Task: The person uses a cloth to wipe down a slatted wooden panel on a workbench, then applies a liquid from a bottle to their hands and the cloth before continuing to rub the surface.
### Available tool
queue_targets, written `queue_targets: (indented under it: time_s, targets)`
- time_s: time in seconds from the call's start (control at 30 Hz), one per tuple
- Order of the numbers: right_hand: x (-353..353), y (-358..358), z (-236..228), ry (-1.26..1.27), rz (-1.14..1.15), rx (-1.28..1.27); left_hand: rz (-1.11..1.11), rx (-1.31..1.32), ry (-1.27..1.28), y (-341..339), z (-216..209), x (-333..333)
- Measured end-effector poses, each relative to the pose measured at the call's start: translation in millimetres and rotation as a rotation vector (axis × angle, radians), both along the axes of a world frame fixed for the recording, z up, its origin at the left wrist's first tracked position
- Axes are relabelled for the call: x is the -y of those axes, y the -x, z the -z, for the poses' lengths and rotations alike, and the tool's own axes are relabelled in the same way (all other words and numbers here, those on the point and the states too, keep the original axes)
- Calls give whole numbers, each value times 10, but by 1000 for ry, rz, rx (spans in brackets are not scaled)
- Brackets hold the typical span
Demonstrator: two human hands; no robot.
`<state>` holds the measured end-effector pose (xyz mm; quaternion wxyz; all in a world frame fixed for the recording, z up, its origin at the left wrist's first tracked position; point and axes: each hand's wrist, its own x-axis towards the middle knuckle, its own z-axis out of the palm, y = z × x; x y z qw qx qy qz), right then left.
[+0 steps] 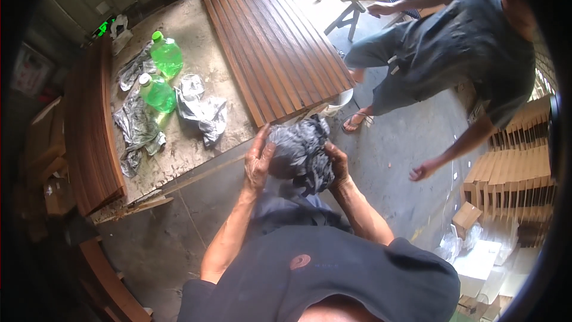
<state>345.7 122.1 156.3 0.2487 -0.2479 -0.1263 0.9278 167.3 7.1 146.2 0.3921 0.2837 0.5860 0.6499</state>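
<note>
1. At far left, a brown slatted panel (89, 137) lies along the edge of the worn table (205, 50).
2. On that table, two clear bottles of green liquid, one with a green cap (157, 36) and one with a white cap (145, 79), stand among crumpled grey rags (202, 110).
3. The left hand (259, 161) is half open, fingers pointing up and loosely bent, at the left edge of the grey cloth; whether it pinches the fabric I cannot tell.
4. The grey cloth (301, 149) is bunched between both hands, in front of the torso and just off the near corner of the ribbed brown panel (277, 45). It looks wrinkled and folded, with light grey and dark, almost black patches.
5. The right hand (338, 166) is closed around the cloth's right side, fingers curled and partly hidden by the folds.
6. Farther right, a co-worker (441, 53) in dark clothes stands beside the panel.
</note>
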Motion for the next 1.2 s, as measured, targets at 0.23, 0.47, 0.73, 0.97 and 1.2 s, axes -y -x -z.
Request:
queue_targets:
  time_s: [0.23,0.47,0.73,0.97,1.2]
  targets:
    - [68,408,-44,-298,-214,139,194,924,-266,-132,134,194]
    - [306,604,-38,-1398,-300,655,91,1109,-193,-270,417,347]
    - [-144,48,-131,-827,-261,773,278,708,0,-161,-208,341]
    - [-100,11,-166,-857,52,397,358,598,58,-386,-68,-17]
    - [-607,-177,-202,-700,418,502,562,728,154,-768,211,-547]
